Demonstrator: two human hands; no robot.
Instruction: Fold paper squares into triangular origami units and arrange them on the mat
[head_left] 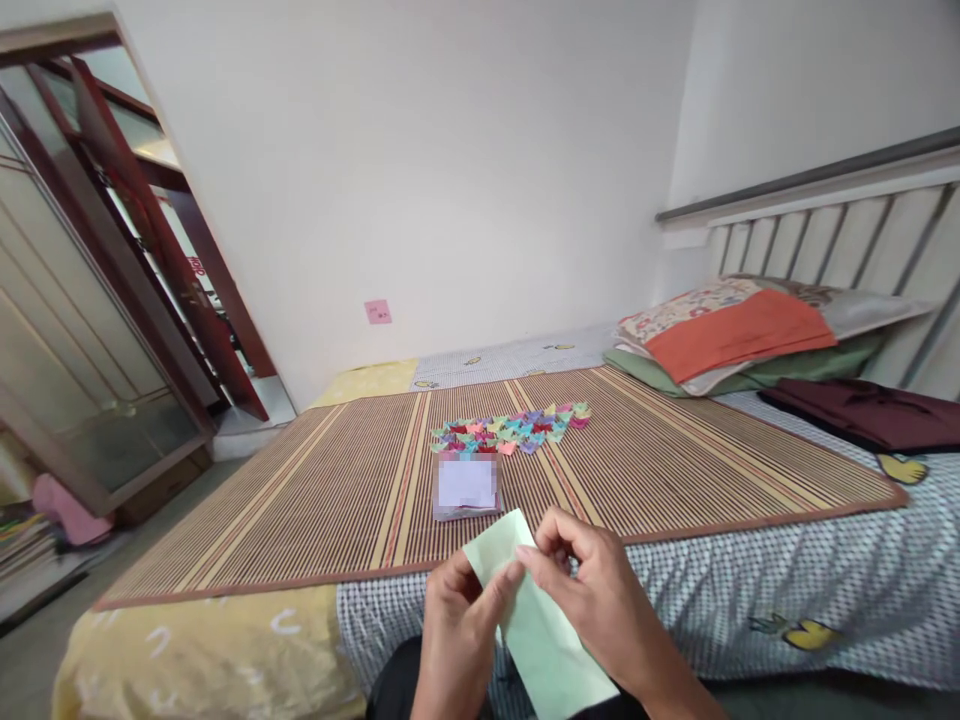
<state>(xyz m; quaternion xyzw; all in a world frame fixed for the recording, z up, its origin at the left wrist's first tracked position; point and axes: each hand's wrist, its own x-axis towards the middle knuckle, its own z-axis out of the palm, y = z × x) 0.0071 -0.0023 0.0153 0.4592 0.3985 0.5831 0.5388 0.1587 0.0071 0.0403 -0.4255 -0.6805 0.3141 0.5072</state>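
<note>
- A striped slatted mat (330,480) covers much of the bed, its brown-bound near edge running just beyond the hands.
- A pale green sheet of paper (551,640), plain and oblong, is held up in front of the mat's near edge, slanting from upper left to lower right. Its upper part bends slightly.
- The right hand (592,570) grips the paper's right edge near the top, thumb on its face; its other fingers are curled and partly hidden.
- The left hand (465,605) pinches the upper left edge, thumb on the face close to the right thumb. Its fingers behind the sheet are hidden, as is the paper's back; the lower end reaches the bottom of the view.
- A paper stack (466,490) sits on the mat beyond the paper, its top blurred into blocks.
- Small multicoloured folded papers (508,448) lie in rows behind the stack; individual folds are hard to make out.
</note>
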